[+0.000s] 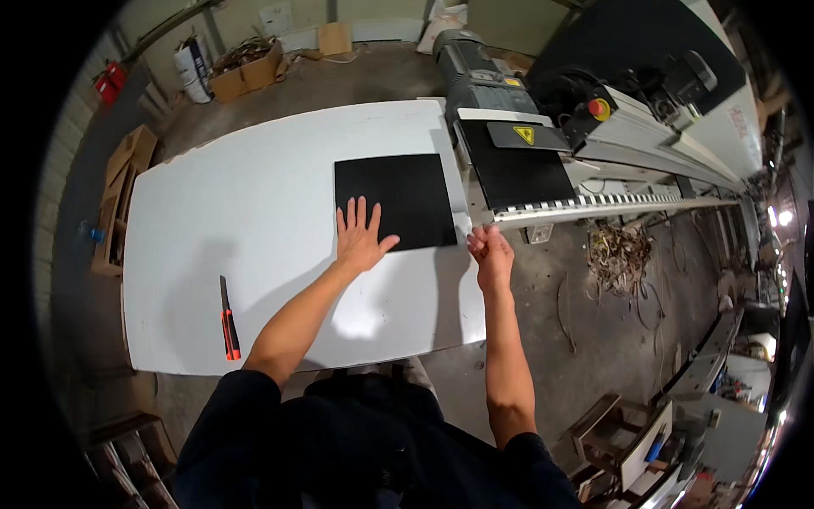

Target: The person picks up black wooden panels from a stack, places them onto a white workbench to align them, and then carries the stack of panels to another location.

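Note:
A square black panel (414, 187) lies flat on a large white tabletop (229, 182). My left hand (361, 242) rests on the panel's near left part, fingers spread. Beyond the panel's right edge, my right hand (492, 253) hovers near the corner of the machine, its fingers curled in a pinch. Whatever those fingers hold, if anything, is too small to make out. On the machine's feed bed lies another black panel (517, 176), partly under a dark guard with a yellow warning sign. A red and black utility knife (230, 331) with its blade out lies on the left of the tabletop.
Along the right runs the machine's rail (627, 206), with a red stop button (599, 108) above it. A heap of trimmed strips (619, 254) lies on the floor below. Cardboard boxes (246, 72) stand behind the table; a wooden stool (615, 424) is at the lower right.

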Action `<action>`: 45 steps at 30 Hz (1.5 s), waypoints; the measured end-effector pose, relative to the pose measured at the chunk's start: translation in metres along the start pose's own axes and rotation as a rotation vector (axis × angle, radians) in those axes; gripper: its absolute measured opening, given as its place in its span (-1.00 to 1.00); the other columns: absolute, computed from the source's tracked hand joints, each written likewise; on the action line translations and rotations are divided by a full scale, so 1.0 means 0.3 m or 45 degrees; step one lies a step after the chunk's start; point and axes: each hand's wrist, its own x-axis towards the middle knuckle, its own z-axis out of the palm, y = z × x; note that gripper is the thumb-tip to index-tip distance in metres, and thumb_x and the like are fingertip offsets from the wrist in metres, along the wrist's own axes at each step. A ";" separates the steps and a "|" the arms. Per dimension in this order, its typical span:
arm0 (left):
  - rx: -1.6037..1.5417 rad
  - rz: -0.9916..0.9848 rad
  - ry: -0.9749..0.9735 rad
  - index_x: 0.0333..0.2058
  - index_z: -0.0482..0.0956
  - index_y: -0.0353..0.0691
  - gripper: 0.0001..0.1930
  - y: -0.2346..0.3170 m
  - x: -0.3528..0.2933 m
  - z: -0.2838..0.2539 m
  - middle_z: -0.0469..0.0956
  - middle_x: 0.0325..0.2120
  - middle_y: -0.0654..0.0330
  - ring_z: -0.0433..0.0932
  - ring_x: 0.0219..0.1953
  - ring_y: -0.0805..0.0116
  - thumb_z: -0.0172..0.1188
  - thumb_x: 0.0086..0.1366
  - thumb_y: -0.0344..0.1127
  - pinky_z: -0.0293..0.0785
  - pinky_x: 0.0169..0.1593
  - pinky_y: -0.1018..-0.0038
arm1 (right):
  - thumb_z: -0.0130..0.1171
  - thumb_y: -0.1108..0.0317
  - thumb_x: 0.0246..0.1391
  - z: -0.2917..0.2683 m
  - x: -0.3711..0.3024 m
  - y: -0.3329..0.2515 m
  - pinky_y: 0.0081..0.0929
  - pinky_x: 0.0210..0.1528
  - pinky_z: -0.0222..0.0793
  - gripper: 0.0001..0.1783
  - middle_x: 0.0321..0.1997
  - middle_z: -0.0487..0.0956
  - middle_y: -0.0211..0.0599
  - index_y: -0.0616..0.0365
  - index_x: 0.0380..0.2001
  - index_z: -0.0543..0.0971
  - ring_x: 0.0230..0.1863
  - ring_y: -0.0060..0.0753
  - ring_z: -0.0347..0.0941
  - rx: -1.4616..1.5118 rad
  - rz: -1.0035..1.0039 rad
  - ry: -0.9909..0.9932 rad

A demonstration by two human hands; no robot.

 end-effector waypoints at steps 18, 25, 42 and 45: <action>-1.841 -0.335 -0.209 0.16 0.21 -0.34 -0.35 0.100 -0.077 -0.100 0.42 -0.05 -0.03 0.48 -0.09 0.16 0.22 0.17 -0.18 0.44 -0.07 0.35 | 0.14 0.22 0.12 0.199 -0.197 0.191 -0.60 -0.51 0.33 -0.73 -0.56 0.55 -0.33 0.18 -0.54 0.52 -0.57 -0.57 0.41 -0.107 0.191 -0.207; -2.504 -0.486 -0.235 0.01 0.32 -0.33 -0.59 -0.078 -0.151 -0.102 0.49 -0.13 0.12 0.49 -0.11 0.30 0.12 0.16 -0.55 0.46 -0.01 0.33 | 0.10 0.32 0.12 0.128 -0.346 0.290 -0.58 -0.42 0.37 -0.82 -0.49 0.56 -0.31 0.22 -0.41 0.54 -0.50 -0.57 0.43 -0.643 0.175 -0.452; -0.376 0.010 0.175 0.10 0.31 -0.40 -0.30 -0.170 -0.328 -0.056 0.32 -0.01 -0.17 0.29 0.01 -0.08 0.31 -0.09 -0.42 0.32 0.07 0.25 | 0.35 0.39 -0.27 -0.031 -0.135 0.198 -0.35 -0.27 0.39 -0.54 -0.34 0.53 -0.11 0.20 -0.18 0.56 -0.36 -0.17 0.48 -1.734 -0.698 -0.083; -0.377 -0.024 0.217 0.05 0.36 -0.43 -0.36 -0.160 -0.337 -0.046 0.41 -0.11 -0.12 0.36 -0.06 -0.06 0.31 -0.08 -0.44 0.37 0.00 0.24 | 0.33 0.38 -0.26 -0.044 -0.131 0.205 -0.34 -0.27 0.40 -0.60 -0.34 0.53 -0.11 0.20 -0.23 0.56 -0.36 -0.13 0.48 -1.808 -0.776 -0.091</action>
